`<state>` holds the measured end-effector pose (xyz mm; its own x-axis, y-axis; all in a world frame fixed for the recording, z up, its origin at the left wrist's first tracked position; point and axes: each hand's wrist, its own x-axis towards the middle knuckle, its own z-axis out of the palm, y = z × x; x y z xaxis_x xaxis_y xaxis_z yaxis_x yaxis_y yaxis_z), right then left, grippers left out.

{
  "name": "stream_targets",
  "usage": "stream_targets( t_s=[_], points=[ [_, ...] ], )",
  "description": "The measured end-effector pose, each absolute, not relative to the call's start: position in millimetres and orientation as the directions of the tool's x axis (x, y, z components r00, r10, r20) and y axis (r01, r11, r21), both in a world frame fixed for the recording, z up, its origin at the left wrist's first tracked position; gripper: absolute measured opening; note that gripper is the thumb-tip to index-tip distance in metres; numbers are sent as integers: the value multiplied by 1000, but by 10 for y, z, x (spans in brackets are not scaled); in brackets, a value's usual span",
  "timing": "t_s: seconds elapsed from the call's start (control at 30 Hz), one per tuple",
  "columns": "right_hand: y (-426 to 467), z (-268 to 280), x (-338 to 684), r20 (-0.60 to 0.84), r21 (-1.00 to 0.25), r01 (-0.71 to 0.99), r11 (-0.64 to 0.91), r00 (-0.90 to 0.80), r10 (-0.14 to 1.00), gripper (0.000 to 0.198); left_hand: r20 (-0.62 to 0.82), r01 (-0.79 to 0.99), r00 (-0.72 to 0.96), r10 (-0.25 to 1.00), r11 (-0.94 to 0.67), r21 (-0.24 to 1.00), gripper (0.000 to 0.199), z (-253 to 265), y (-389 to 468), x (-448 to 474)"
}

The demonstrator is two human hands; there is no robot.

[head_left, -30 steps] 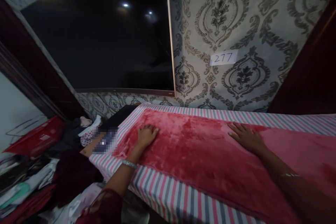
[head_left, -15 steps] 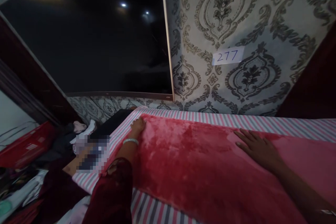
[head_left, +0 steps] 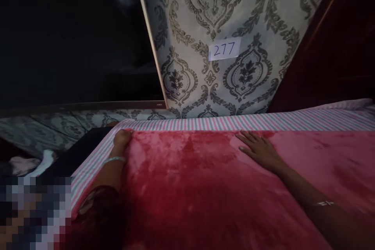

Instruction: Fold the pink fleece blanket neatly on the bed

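Note:
A red and pink plush blanket [head_left: 181, 179] lies spread over a striped pink, grey and white sheet [head_left: 193, 124]. At the blanket's far left corner, my left hand [head_left: 123, 137] has its fingers curled closed on the edge. A light bangle circles that wrist. Farther right, near the blanket's far edge, my right hand [head_left: 259, 150] rests palm down with fingers spread, flat on the plush. It holds nothing. Along the far side a strip of the striped sheet shows beyond the blanket, and another strip shows at the left.
Behind the covered surface stands a patterned wall with a paper label [head_left: 225, 49] reading 277. A large dark television screen [head_left: 73, 47] is on the left, and a dark red wooden panel [head_left: 331, 54] on the right. Light cloth items [head_left: 26, 166] lie at the left.
The view has turned right and come closer, so wall and screen sit farther left. My left hand remains at the blanket's corner, and my right hand still lies flat.

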<state>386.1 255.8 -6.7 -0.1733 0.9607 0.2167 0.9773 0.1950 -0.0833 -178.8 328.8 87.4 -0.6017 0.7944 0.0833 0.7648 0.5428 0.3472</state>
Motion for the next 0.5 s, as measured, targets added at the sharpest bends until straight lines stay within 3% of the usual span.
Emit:
stream_targets(
  t_s=[0.37,0.5],
  points=[
    [2537,31,3849,143,-111,974,197,-180,973,59,74,763,-643,762,631,137,54,785,3383,-1736],
    [2528,102,3809,134,-125,971,205,-189,973,59,57,725,-687,724,679,116,44,890,3368,-1771]
  ],
)
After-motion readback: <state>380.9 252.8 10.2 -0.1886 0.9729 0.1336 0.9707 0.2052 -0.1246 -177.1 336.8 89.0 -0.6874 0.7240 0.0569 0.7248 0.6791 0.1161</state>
